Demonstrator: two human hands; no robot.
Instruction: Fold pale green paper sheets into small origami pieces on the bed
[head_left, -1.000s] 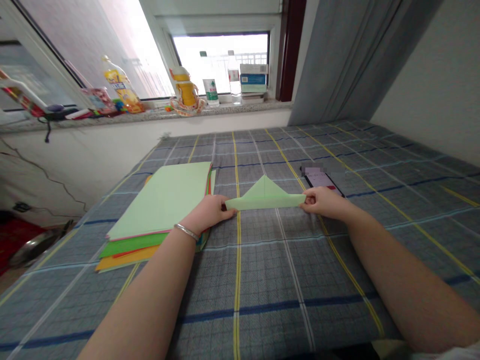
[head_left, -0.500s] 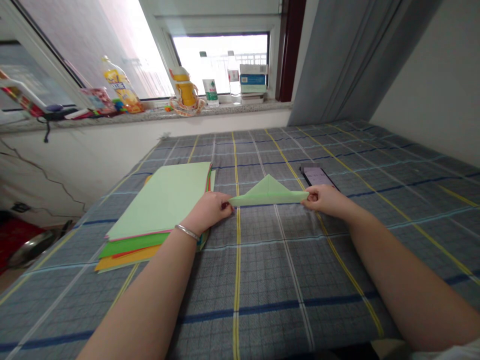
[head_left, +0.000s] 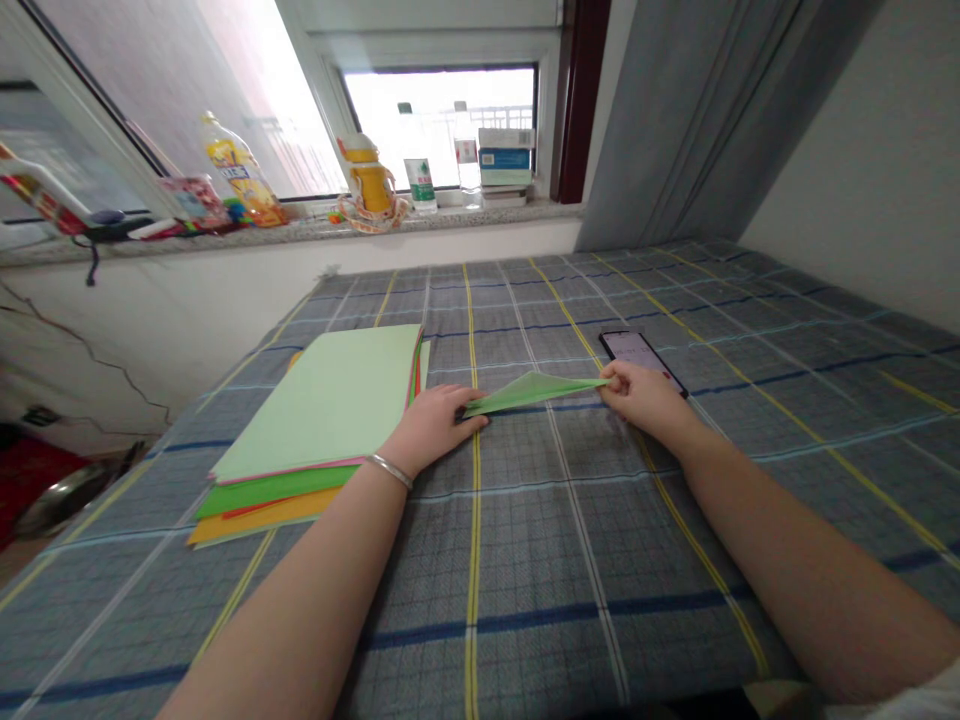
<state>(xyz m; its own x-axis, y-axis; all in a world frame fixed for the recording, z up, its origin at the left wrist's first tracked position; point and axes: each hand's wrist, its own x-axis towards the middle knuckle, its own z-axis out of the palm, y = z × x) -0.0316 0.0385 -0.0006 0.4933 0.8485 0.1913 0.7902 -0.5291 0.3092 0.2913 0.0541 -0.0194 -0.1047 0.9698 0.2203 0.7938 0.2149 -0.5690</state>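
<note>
A folded light-green paper (head_left: pixel 534 392) lies almost flat over the checked bedsheet (head_left: pixel 525 560), held at both ends. My left hand (head_left: pixel 433 428), with a silver bangle on the wrist, pinches its left tip against the sheet. My right hand (head_left: pixel 643 392) pinches the right tip. A stack of coloured paper sheets (head_left: pixel 322 415), light green on top with green and orange below, sits just left of my left hand.
A phone (head_left: pixel 637 352) lies screen-up just beyond my right hand. The window sill (head_left: pixel 315 228) at the back carries bottles, a yellow cup and boxes. A grey curtain (head_left: pixel 690 120) hangs at the right. The bed's left edge drops to the floor.
The folded paper stood up showing its triangular face; it has been tipped away and laid down nearly flat. Both hands moved slightly forward, still gripping its ends.
</note>
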